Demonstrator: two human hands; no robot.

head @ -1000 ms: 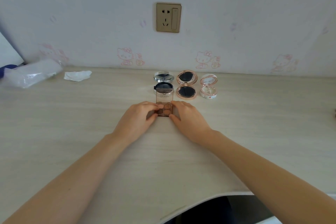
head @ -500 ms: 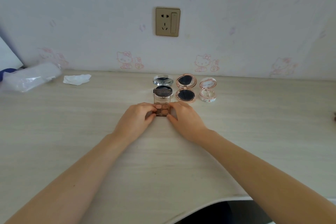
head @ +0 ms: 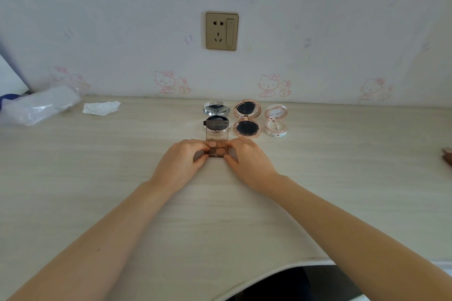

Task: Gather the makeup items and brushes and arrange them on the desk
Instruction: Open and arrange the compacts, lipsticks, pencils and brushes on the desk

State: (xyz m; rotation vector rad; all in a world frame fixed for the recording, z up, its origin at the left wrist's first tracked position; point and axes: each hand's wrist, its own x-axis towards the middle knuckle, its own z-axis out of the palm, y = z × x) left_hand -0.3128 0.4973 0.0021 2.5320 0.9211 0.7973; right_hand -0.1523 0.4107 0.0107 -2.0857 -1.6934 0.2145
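both hands [head: 215,162] unmoved, pinching open eyeshadow palette [head: 217,148] on desk [head: 122,166]; lid print unreadable

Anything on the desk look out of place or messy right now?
The three round compacts sit open in a tidy row, palette held between both hands. Only oddities: a crumpled tissue and a plastic bag at the far left.
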